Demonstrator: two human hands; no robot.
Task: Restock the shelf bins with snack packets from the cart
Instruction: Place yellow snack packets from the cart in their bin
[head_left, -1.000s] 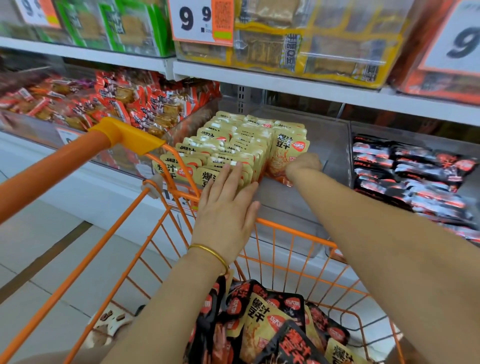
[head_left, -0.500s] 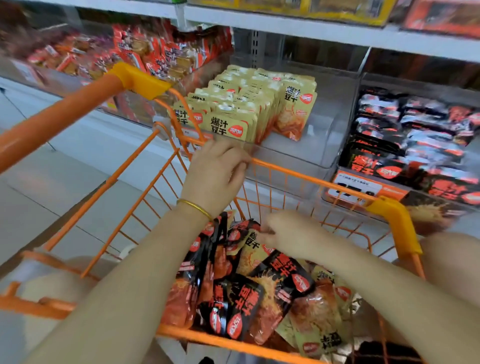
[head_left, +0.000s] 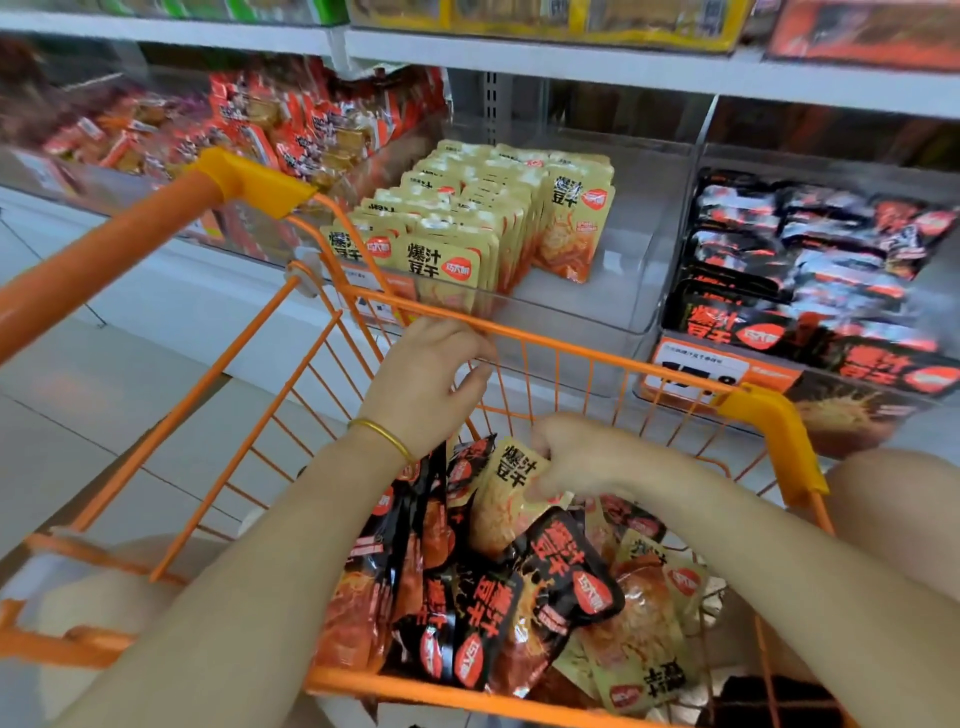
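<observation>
Left hand (head_left: 426, 379): fingers curled over the far rim of the cart (head_left: 597, 354). Right hand (head_left: 587, 457): fingers grasping a yellow packet (head_left: 511, 493) atop the packet pile (head_left: 524, 603), near the cart's far edge. Middle shelf bin (head_left: 631, 270) holds upright matching packets (head_left: 467, 228) along its left side.

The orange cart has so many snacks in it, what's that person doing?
A person is refilling the store shelf. Their right hand grips a yellow packet on top of the pile in the orange cart. Their left hand holds the cart's front rim. Just past it, the clear bin has rows of matching packets standing up, with bare room on its right side.
</observation>
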